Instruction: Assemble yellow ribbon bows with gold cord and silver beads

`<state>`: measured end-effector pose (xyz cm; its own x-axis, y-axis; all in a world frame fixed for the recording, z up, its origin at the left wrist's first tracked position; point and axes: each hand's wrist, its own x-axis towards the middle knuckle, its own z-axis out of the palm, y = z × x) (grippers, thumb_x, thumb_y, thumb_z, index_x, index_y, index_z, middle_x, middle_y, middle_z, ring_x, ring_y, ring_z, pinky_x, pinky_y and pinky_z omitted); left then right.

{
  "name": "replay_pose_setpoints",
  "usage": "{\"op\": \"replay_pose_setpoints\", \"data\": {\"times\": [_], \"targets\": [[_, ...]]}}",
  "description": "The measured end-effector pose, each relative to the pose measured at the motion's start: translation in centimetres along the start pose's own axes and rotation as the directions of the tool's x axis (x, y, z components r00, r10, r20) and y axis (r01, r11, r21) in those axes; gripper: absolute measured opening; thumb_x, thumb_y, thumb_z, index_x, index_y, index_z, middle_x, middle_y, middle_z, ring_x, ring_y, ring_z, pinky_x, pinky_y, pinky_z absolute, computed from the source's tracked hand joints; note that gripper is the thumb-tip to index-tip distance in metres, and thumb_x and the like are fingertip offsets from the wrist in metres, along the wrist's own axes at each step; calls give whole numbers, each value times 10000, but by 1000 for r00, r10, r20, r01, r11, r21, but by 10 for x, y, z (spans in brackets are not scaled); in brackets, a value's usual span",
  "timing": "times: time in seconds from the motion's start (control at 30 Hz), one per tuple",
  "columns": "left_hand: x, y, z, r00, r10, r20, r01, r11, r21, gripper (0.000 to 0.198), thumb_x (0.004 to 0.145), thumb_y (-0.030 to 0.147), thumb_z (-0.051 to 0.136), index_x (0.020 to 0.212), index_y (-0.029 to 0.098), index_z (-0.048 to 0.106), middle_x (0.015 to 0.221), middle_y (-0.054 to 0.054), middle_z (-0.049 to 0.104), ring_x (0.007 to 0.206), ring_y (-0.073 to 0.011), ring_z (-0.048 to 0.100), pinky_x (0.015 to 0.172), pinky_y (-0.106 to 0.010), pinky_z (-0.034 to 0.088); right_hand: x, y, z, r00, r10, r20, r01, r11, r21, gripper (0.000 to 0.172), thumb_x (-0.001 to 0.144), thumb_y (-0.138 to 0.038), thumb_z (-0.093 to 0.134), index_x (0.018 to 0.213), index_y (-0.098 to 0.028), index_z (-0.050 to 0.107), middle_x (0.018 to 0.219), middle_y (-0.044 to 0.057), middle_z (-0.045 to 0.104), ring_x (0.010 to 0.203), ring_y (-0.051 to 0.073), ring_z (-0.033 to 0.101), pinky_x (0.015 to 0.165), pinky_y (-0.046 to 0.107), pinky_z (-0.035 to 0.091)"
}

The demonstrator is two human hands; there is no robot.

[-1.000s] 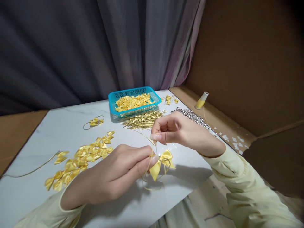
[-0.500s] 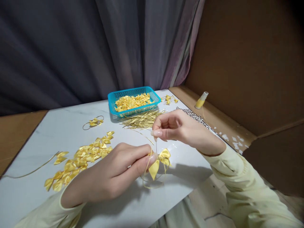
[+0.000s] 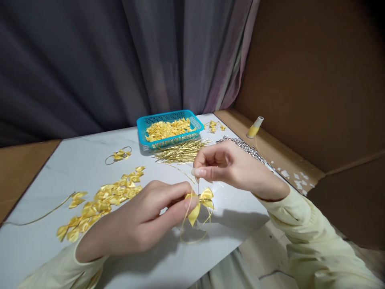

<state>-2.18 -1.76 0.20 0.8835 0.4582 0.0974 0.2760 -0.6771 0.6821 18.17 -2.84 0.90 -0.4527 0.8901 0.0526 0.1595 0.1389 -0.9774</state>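
Bow [image 3: 207, 196] of yellow ribbon, above the bench [image 3: 234, 237], is pinched in the left hand [image 3: 144, 220]; the right hand [image 3: 227, 166] grips what looks like a needle [image 3: 198, 188] upright over it. Steady pinching, straight needle travel and keeping the looped thread [image 3: 193, 243] clear should prevent snags. Loose bows [image 3: 102, 202] lie leftward.

On your surface [image 3: 84, 158], a basket [image 3: 142, 135] sits near the upper centre, in front of the curtain [image 3: 105, 60], with bows [image 3: 168, 129] inside it. A heap of cords [image 3: 177, 152] lies just before the basket. Loose bows [image 3: 102, 200] spread lower left, beyond your left hand [image 3: 141, 220]. The bow in that hand [image 3: 194, 214] is just below your right hand [image 3: 231, 168]; beads [image 3: 242, 146] lie behind, a spool [image 3: 255, 127] farther right.
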Motion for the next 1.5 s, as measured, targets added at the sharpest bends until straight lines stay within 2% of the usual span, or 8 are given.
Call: {"op": "replay_pose_setpoints", "data": {"times": [0.17, 0.37, 0.6, 0.83, 0.97, 1.2, 1.5], "targets": [[0, -1, 1, 999, -30, -17, 29, 999, -24, 320, 955, 215, 332, 635, 199, 338, 531, 73, 374, 460, -75, 376, 487, -220, 297, 0, 1, 1, 999, -26, 22, 25, 1000, 16, 157, 795, -160, 640, 678, -130, 541, 572, -49, 454, 532, 67, 385, 482, 210, 290], [1, 0, -1, 998, -58, 10, 59, 994, -91, 335, 953, 230, 337, 620, 197, 352, 529, 75, 385, 462, -70, 389, 475, -199, 311, -1, 0, 2, 992, -82, -100, 77, 995, -59, 160, 800, -181, 638, 678, -135, 545, 600, -37, 461, 556, 75, 393, 493, 211, 306], [2, -1, -1, 995, -95, 15, 96, 986, -136, 359, 960, 257, 340, 609, 193, 369, 525, 78, 413, 461, -64, 410, 475, -199, 317, -1, -3, 2, 989, -97, -113, 81, 987, -137, 162, 805, -173, 616, 664, -135, 547, 599, -32, 466, 563, 78, 403, 499, 212, 313], [1, 2, 0, 994, -109, 10, 109, 982, -157, 371, 955, 288, 355, 596, 194, 374, 517, 70, 406, 461, -72, 398, 479, -202, 324, -1, 0, 2, 999, -28, -19, 28, 1000, -13, 167, 797, -187, 640, 674, -133, 541, 591, -42, 457, 546, 72, 389, 493, 214, 297], [1, 2, 3, 989, -143, -35, 134, 972, -195, 391, 953, 318, 336, 582, 197, 369, 499, 62, 407, 449, -82, 398, 468, -212, 319, -1, 2, 2, 997, -50, -66, 48, 999, -23, 174, 798, -216, 647, 681, -141, 543, 599, -41, 450, 558, 78, 389, 503, 222, 296], [2, 1, 3, 993, -110, -39, 102, 980, -171, 385, 953, 283, 341, 581, 192, 371, 502, 63, 418, 453, -76, 392, 474, -205, 310, -2, 0, 2, 992, -69, -105, 58, 993, -104, 167, 796, -211, 638, 672, -144, 547, 610, -33, 458, 574, 85, 394, 515, 230, 302], [2, 1, 1, 997, -69, -17, 67, 992, -109, 360, 954, 275, 358, 604, 190, 369, 523, 70, 395, 461, -66, 383, 481, -202, 309, 4, 1, -1, 1000, 19, -14, -18, 996, 82, 133, 754, -169, 651, 658, -128, 568, 587, -44, 483, 557, 70, 400, 510, 226, 275]]}}
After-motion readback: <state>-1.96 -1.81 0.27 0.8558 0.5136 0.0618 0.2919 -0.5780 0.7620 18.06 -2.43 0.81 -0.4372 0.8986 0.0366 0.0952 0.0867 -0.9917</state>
